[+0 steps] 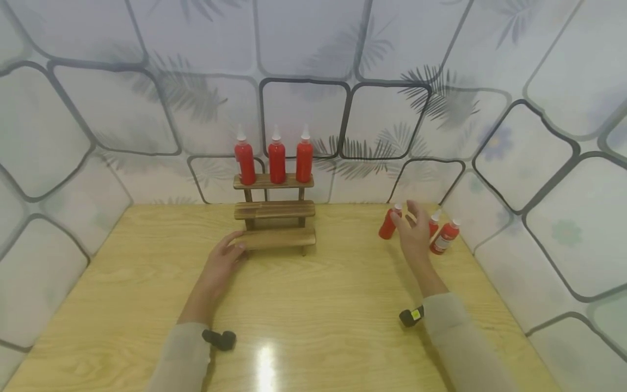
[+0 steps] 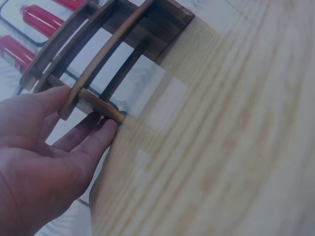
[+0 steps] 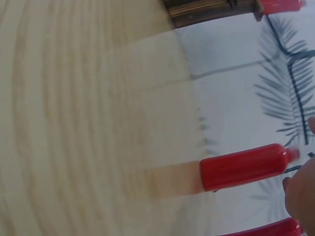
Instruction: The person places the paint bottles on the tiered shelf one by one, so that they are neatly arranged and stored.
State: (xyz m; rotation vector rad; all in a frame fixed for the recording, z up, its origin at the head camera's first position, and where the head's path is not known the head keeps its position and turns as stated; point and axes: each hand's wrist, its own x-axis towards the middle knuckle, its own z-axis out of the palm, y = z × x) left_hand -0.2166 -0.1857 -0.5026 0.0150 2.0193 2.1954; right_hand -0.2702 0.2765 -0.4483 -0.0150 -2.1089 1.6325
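Observation:
A three-tier wooden stand (image 1: 274,238) stands on the table, with several red bottles on it: three upright in a row on its top tier, among them the middle bottle (image 1: 277,163). My left hand (image 1: 226,260) holds the left end of the lowest tier; in the left wrist view the thumb (image 2: 56,98) lies against the board and the fingertips reach the leg near the tabletop. At the right, my right hand (image 1: 413,234) is beside a standing red bottle (image 1: 387,226), thumb near its neck, fingers spread. In the right wrist view this bottle (image 3: 243,167) shows whole, white tip toward the hand.
Two more red bottles stand right of my right hand, one partly hidden behind it and the other a labelled bottle (image 1: 444,238). Patterned walls (image 1: 303,120) border the wooden table (image 1: 313,305) at the back and sides.

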